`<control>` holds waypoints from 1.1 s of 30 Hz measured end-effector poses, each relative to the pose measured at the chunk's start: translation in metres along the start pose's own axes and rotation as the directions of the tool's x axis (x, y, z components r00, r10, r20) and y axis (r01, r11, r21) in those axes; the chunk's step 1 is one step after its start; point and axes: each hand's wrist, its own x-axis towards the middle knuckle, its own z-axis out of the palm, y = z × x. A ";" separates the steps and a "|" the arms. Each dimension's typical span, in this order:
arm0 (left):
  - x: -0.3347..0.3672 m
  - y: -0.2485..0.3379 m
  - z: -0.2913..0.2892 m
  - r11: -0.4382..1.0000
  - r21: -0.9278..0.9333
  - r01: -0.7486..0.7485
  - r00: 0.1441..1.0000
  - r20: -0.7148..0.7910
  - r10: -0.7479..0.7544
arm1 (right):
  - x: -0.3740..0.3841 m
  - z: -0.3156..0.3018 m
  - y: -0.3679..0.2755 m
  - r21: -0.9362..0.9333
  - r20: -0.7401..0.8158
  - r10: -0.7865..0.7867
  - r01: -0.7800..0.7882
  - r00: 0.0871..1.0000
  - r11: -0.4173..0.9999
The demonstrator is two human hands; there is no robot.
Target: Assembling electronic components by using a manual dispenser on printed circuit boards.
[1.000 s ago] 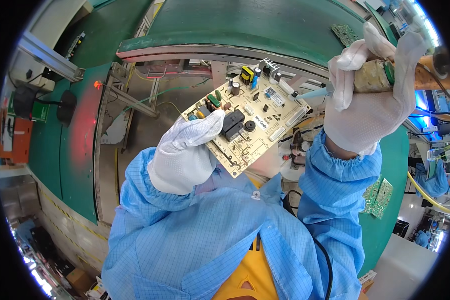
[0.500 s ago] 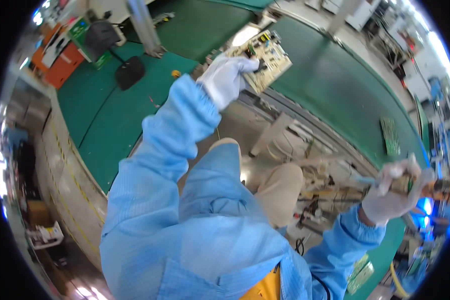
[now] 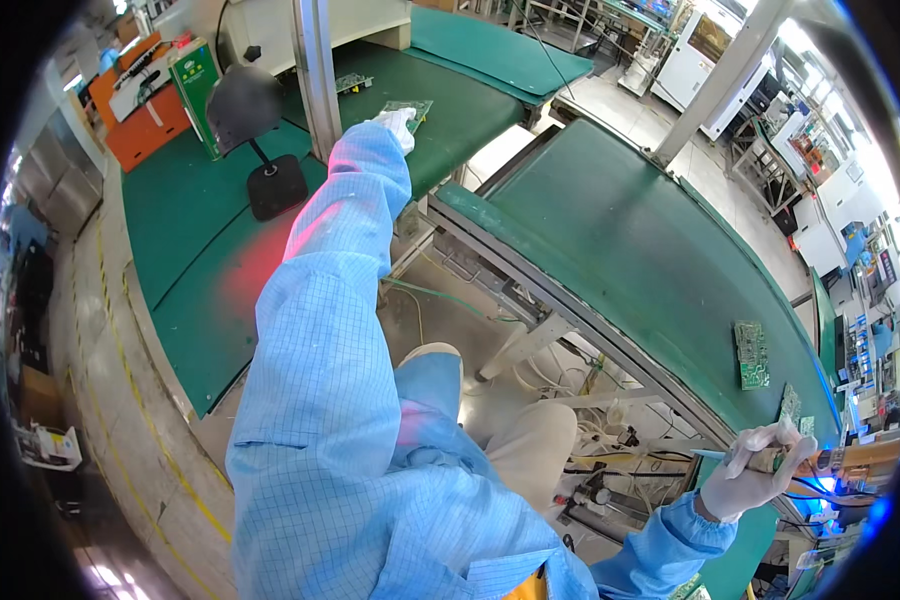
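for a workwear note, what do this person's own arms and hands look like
The left hand and right hand wear white gloves, with no markings that I can make out. The sleeves are long, loose and light blue with a fine darker grid; the right cuff looks gathered.

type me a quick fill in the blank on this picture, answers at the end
The person's ____ hand is farther forward, at a circuit board.
The right hand wears a glove coloured ____.
The checked sleeve is coloured ____.
The long work surface before the person is coloured ____.

left; white; blue; green
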 end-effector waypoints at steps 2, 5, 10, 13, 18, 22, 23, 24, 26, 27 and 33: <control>-0.024 0.033 -0.018 0.965 0.263 -0.013 0.999 0.034 0.005 | 0.001 -0.007 0.000 -0.018 0.007 -0.010 0.010 1.000 1.000; -0.029 0.090 -0.007 0.995 0.091 -0.035 0.996 -0.076 0.042 | 0.004 -0.017 -0.001 -0.021 0.020 0.028 -0.028 0.999 0.999; -0.057 0.255 0.031 0.950 -0.078 -0.302 0.940 0.143 0.310 | 0.008 -0.010 0.001 -0.148 -0.189 0.010 -0.038 0.982 0.988; -0.092 0.359 0.057 0.803 -0.128 -0.582 0.782 0.182 0.596 | 0.008 -0.014 0.007 0.042 -0.145 0.065 -0.060 0.987 0.997; -0.191 0.509 0.091 0.616 -0.291 -0.732 0.530 0.324 0.783 | 0.007 -0.027 0.002 -0.006 -0.005 0.122 -0.122 0.993 0.993; -0.262 0.581 0.097 0.529 -0.347 -0.774 0.389 0.397 0.831 | 0.003 -0.041 0.002 0.009 -0.016 0.107 -0.107 0.994 0.994; -0.275 0.590 0.085 0.535 -0.359 -0.765 0.357 0.455 0.816 | 0.003 -0.046 0.001 0.001 -0.022 0.099 -0.099 0.995 0.995; -0.276 0.598 0.087 0.527 -0.362 -0.769 0.351 0.450 0.821 | 0.002 -0.051 0.000 -0.001 -0.023 0.110 -0.110 0.994 0.994; -0.275 0.608 0.096 0.566 -0.299 -0.768 0.393 0.477 0.786 | 0.002 -0.057 -0.001 0.004 -0.016 0.141 -0.141 0.990 0.990; -0.274 0.610 0.102 0.590 -0.264 -0.763 0.419 0.492 0.763 | 0.002 -0.059 0.000 0.000 -0.007 0.119 -0.119 0.993 0.993; -0.185 0.578 0.160 0.808 -0.152 -0.570 0.712 0.400 0.577 | -0.002 -0.057 -0.001 -0.022 0.006 0.100 -0.099 0.995 0.995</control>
